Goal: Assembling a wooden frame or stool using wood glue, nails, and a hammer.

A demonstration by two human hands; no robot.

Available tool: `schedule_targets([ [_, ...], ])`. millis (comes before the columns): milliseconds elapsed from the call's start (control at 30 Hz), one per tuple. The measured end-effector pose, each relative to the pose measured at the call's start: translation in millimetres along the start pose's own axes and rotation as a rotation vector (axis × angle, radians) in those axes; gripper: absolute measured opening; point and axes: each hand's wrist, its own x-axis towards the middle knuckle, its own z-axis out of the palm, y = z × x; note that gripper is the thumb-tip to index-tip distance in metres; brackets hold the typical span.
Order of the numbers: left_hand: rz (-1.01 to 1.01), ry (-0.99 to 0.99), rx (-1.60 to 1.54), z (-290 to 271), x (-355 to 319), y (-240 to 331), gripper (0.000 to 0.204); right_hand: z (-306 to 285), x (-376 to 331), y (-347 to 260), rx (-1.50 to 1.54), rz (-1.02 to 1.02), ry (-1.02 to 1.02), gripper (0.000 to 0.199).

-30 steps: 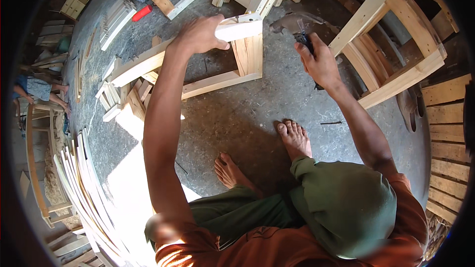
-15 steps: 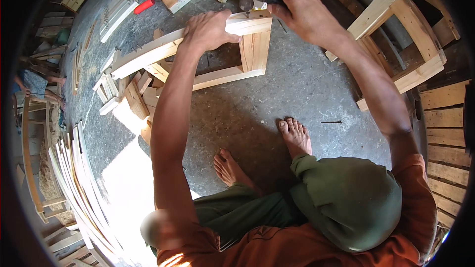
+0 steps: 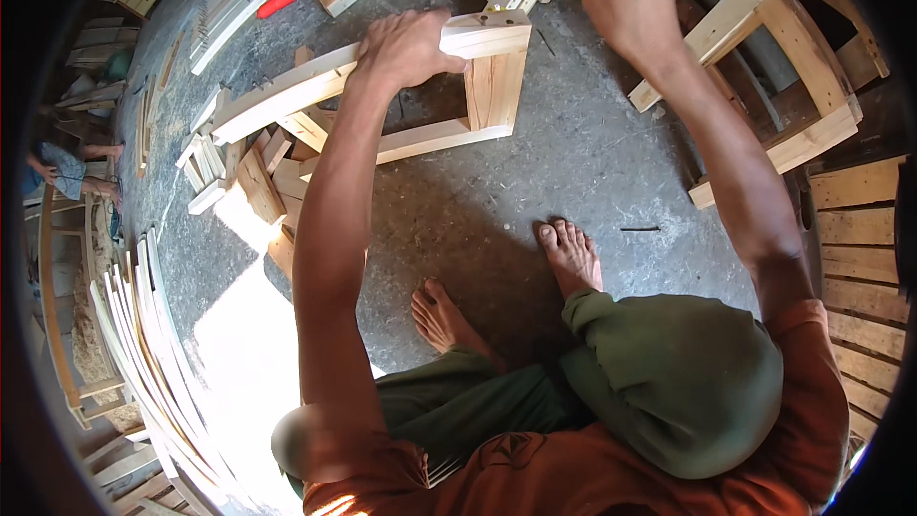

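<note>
My left hand (image 3: 409,50) is closed over the top rail of a pale wooden frame (image 3: 492,91), with its fingers on the far side and the thumb on the near side. The frame stands on the floor in front of me. Dark nail heads (image 3: 508,22) show in the rail's right end. Raised to the right of that end, my right hand (image 3: 630,14) is closed, partly cut off by the upper edge. The hammer seen in it half a second ago is now out of the picture.
Wood offcuts (image 3: 258,186) lie beside the frame's left end. Another wooden frame (image 3: 812,67) stands at the right. Long thin strips (image 3: 143,325) lie at the left, and a red cylinder (image 3: 277,3) farther back. My bare feet (image 3: 573,253) are on the concrete floor. Another person (image 3: 67,172) is at far left.
My right hand has lifted up and away from the rail's end, taking the hammer out of view. My left hand stays on the rail, and the frame has barely shifted.
</note>
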Motion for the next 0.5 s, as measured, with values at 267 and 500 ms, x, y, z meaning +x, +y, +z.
schedule_targets([
  [267, -0.003, -0.005, -0.015, -0.2, -1.7, 0.2, 0.066, -6.6, 4.6, -7.1, -0.021, -0.053, 0.066, 0.027],
  [500, -0.013, -0.037, -0.003, -1.4, 2.0, 0.3, 0.064, -9.8, 10.8, -5.7, -0.074, -0.090, -0.005, 0.027],
])
